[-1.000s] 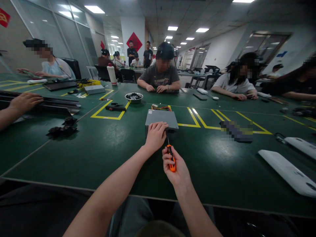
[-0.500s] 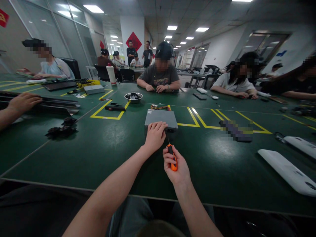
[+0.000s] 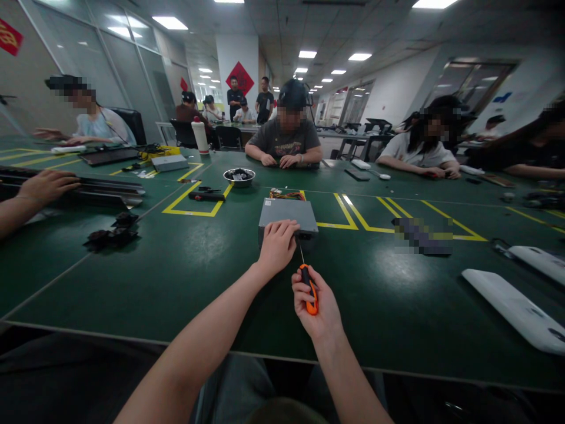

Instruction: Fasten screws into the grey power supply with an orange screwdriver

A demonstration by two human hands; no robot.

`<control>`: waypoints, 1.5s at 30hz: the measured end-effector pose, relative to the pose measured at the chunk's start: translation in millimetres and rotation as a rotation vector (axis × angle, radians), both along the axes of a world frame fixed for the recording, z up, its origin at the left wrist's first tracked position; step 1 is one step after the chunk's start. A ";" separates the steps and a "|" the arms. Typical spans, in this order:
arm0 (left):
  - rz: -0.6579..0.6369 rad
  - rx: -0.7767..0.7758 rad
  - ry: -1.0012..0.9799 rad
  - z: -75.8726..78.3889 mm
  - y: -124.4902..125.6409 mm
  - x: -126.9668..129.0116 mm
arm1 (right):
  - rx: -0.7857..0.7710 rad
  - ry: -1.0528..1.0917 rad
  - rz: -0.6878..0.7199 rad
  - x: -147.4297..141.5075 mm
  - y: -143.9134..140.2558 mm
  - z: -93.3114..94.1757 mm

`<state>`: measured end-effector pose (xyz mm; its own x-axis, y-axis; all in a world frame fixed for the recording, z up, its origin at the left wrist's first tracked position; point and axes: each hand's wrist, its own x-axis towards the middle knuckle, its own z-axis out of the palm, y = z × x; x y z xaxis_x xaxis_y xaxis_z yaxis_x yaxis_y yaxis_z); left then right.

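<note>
Left hand (image 3: 277, 246) resting flat, fingers spread, on grey box (image 3: 288, 213) on table (image 3: 185, 265); right hand (image 3: 314, 301) w/ fingers gripping orange screwdriver (image 3: 308, 282), tip nearing box.

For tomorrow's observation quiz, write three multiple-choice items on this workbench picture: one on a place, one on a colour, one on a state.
1. Where does the left hand rest?
A. on the grey box
B. on the metal bowl
C. on the white panel

2. What colour is the handle of the screwdriver?
A. blue
B. orange
C. green

3. How is the right hand?
A. open and flat on the table
B. closed round the screwdriver
C. lifted, holding nothing

Answers:
1 A, the fingers lie over the box's near edge.
2 B, orange shows between the fingers.
3 B, the fingers wrap the handle, shaft pointing at the box.
</note>
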<state>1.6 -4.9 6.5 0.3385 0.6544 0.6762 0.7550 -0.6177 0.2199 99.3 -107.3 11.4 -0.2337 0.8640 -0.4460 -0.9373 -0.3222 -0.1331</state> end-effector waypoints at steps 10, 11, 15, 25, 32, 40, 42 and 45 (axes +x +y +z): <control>0.000 -0.006 0.005 -1.0 0.4 0.5 | -0.002 0.002 0.020 0.2 2.7 0.2; 0.000 -0.004 0.006 -0.9 0.3 0.5 | -0.002 0.001 0.018 0.5 2.3 0.2; -0.001 0.002 0.006 -0.7 0.0 0.3 | -0.021 -0.002 0.013 1.4 0.3 0.8; 0.001 -0.005 -0.001 -1.4 0.5 0.2 | -0.032 -0.046 0.000 -0.2 2.8 3.9; 0.014 -0.005 0.008 -0.5 0.6 0.2 | -0.017 -0.056 -0.001 -0.2 3.2 0.6; 0.014 -0.006 0.009 -2.4 3.1 1.1 | -0.014 -0.080 -0.012 -1.2 2.9 1.8; 0.018 -0.007 0.009 -1.8 2.8 1.1 | -0.020 -0.088 -0.009 -1.9 2.1 3.0; 0.022 -0.012 0.010 -0.7 2.1 0.8 | -0.017 -0.099 -0.008 -2.6 1.1 4.1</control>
